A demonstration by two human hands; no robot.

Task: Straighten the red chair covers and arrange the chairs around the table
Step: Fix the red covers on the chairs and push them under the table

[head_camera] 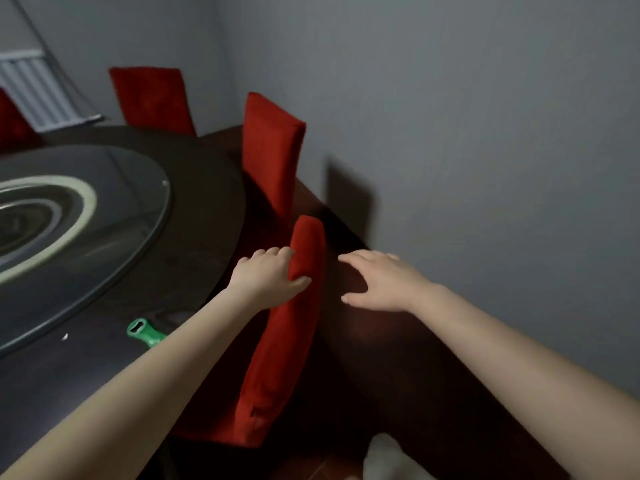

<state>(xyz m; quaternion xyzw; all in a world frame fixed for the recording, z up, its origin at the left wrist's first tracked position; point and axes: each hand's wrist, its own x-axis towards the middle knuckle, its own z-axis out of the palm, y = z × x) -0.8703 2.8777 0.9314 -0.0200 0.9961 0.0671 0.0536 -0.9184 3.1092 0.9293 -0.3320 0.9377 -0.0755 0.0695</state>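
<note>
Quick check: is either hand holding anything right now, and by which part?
The left hand grips the nearest red chair cover at the top edge of the backrest. The right hand is open, holding nothing.

Both bare forearms are stretched forward, the left angled up from the lower left, the right from the lower right. The left hand (270, 277) grips the top edge of the red chair cover (291, 344), fingers curled over it and thumb pressed on the near face. The right hand (379, 280) hovers just beside, palm down, fingers straight and slightly spread, apart from the cover.
</note>
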